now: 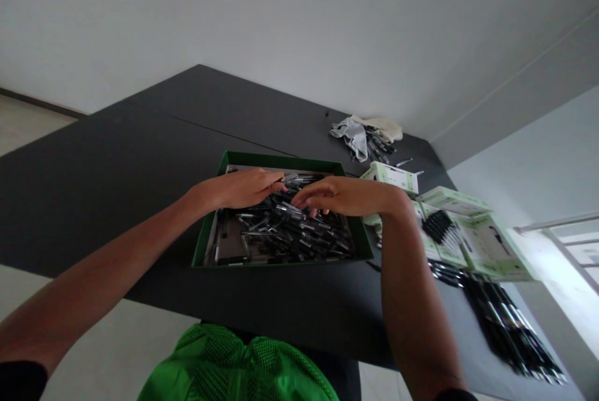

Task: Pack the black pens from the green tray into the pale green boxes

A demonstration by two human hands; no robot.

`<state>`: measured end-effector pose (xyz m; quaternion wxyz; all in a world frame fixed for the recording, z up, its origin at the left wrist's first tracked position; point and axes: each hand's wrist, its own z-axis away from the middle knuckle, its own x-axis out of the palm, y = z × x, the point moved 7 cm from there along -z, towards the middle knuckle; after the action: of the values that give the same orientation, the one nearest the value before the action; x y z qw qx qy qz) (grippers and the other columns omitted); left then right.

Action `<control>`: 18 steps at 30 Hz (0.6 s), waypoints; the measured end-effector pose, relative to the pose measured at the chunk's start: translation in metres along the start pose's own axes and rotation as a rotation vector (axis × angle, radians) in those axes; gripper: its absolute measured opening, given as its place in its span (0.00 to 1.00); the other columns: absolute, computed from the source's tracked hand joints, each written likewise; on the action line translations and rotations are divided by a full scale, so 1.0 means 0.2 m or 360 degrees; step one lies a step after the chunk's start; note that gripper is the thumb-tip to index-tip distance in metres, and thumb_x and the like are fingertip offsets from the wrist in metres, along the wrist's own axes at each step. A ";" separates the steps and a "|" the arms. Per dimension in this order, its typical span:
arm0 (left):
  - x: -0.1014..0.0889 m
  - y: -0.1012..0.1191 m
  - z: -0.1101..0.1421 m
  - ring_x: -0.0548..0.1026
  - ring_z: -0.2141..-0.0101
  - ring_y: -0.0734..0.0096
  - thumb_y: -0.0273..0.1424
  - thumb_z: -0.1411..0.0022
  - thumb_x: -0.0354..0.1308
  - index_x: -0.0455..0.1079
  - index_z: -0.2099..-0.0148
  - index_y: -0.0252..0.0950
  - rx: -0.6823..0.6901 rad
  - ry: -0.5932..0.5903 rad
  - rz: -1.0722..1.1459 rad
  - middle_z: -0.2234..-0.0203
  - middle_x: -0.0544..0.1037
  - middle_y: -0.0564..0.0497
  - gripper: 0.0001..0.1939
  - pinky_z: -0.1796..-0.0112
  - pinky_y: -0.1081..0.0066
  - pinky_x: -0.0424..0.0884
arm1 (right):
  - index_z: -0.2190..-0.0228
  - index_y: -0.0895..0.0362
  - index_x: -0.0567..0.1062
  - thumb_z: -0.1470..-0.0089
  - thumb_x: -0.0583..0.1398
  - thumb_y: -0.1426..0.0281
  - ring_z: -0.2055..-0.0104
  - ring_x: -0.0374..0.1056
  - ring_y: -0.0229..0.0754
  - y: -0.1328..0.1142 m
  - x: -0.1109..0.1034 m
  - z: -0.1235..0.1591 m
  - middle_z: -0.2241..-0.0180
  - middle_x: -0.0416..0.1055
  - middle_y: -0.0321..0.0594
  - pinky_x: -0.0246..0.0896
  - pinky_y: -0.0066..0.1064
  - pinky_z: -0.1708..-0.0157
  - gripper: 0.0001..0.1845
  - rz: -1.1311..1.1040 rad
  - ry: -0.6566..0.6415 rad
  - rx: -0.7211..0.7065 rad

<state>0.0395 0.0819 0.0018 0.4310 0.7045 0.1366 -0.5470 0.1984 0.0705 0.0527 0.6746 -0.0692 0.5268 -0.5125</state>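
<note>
A shallow green box (360, 237) on the dark table holds a loose heap of clear-barrelled pens with black parts (299, 232). Over the upper left of the heap is my left hand (250, 188), palm down, its fingers bent and thumb close to them. Whatever is between those fingertips is too small to make out. My right hand (334, 195) reaches in from the other side, fingers loosely bent and apart, their tips at the pens in the middle. I cannot make out a pen held in it. The two hands face each other with a small gap.
Open white-and-green cartons (486, 242) stand to the right, one with a row of pens (442, 229). Bundled pens (512, 326) lie at the near right. Grey and cream cloths (353, 136) lie with more pens near the wall. The dark table (116, 164) extends left.
</note>
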 end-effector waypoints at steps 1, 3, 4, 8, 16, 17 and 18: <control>0.00 0.00 0.00 0.82 0.58 0.59 0.43 0.20 0.40 0.73 0.52 0.38 -0.0013 -0.0038 0.0016 0.57 0.84 0.43 0.22 0.58 0.65 0.71 | 0.44 0.56 0.80 0.30 0.53 0.68 0.56 0.78 0.40 0.03 -0.04 0.02 0.47 0.82 0.41 0.70 0.29 0.56 0.21 -0.0022 0.0059 0.0029; 0.01 0.01 0.01 0.81 0.60 0.58 0.42 0.20 0.41 0.72 0.55 0.37 -0.0028 -0.0120 0.0044 0.60 0.83 0.42 0.21 0.59 0.64 0.70 | 0.44 0.55 0.80 0.30 0.54 0.67 0.53 0.78 0.41 0.12 -0.11 0.06 0.47 0.82 0.41 0.70 0.30 0.53 0.21 0.0058 0.0238 0.0158; 0.01 0.02 0.01 0.81 0.62 0.58 0.42 0.21 0.42 0.72 0.57 0.37 -0.0024 -0.0138 0.0045 0.62 0.83 0.43 0.21 0.60 0.64 0.69 | 0.44 0.55 0.80 0.30 0.54 0.68 0.51 0.78 0.43 0.17 -0.15 0.08 0.47 0.82 0.42 0.70 0.31 0.50 0.21 0.0142 0.0339 0.0240; 0.01 0.04 0.03 0.80 0.68 0.61 0.43 0.20 0.43 0.71 0.58 0.39 0.0026 -0.0201 0.0116 0.68 0.81 0.46 0.21 0.65 0.65 0.66 | 0.41 0.57 0.78 0.31 0.55 0.70 0.39 0.73 0.48 0.27 -0.19 0.03 0.40 0.78 0.46 0.64 0.35 0.38 0.22 0.0491 0.0561 0.0477; -0.07 0.07 0.02 0.82 0.64 0.61 0.43 0.19 0.41 0.69 0.52 0.39 0.0098 0.0094 0.0162 0.64 0.85 0.46 0.19 0.63 0.66 0.68 | 0.37 0.62 0.75 0.35 0.56 0.74 0.35 0.72 0.52 0.33 -0.05 -0.16 0.37 0.74 0.53 0.65 0.37 0.36 0.27 0.0584 0.0365 0.0596; -0.10 0.07 0.02 0.83 0.62 0.60 0.42 0.19 0.40 0.68 0.51 0.39 0.0095 0.0201 0.0193 0.61 0.86 0.45 0.18 0.61 0.67 0.69 | 0.37 0.61 0.75 0.36 0.56 0.76 0.35 0.72 0.51 0.34 -0.05 -0.17 0.37 0.74 0.52 0.65 0.36 0.37 0.28 0.0578 0.0345 0.0583; -0.12 0.07 0.02 0.83 0.59 0.60 0.42 0.19 0.40 0.66 0.51 0.39 0.0085 0.0285 0.0216 0.58 0.86 0.44 0.18 0.59 0.66 0.70 | 0.36 0.60 0.75 0.38 0.56 0.77 0.35 0.72 0.51 0.33 -0.04 -0.17 0.37 0.74 0.52 0.66 0.36 0.37 0.30 0.0574 0.0329 0.0570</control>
<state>0.0370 0.0776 0.0285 0.4341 0.7694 0.1119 -0.4549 0.2142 0.1230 0.0011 0.6991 0.1987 0.4976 -0.4735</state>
